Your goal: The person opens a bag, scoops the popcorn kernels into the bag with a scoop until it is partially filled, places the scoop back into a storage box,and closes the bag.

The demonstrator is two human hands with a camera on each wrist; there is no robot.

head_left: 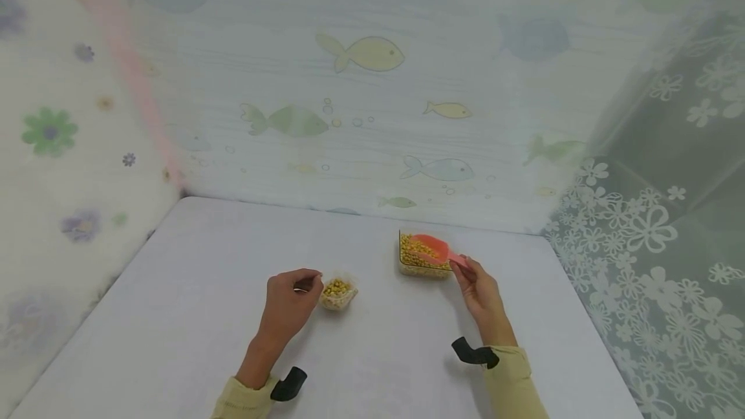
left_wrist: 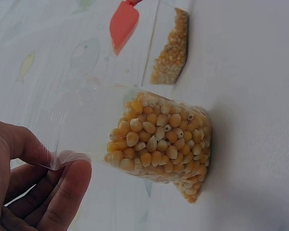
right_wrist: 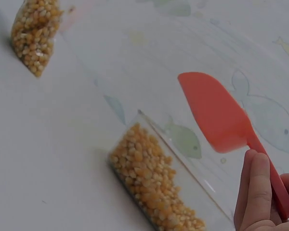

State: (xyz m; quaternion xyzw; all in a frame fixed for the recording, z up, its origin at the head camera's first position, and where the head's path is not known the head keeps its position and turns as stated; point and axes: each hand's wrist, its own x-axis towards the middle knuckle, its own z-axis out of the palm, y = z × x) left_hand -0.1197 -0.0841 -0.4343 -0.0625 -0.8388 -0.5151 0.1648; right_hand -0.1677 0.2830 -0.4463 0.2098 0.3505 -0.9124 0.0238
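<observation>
My left hand (head_left: 291, 299) pinches the rim of a clear plastic bag (left_wrist: 98, 130) between thumb and fingers. The bag stands on the table, its lower part filled with yellow corn kernels (left_wrist: 159, 139). At the right, my right hand (head_left: 480, 290) grips the handle of a red scoop (right_wrist: 214, 113). The scoop is held over a clear rectangular container (head_left: 423, 271) of corn kernels. In the right wrist view the scoop's side faces the camera, and its inside is hidden.
A white-covered table (head_left: 372, 354) bears the bag and the container. Behind it hangs a fish-patterned curtain (head_left: 361, 147). Flowered sheets stand at the left (head_left: 52, 225) and at the right (head_left: 658, 290).
</observation>
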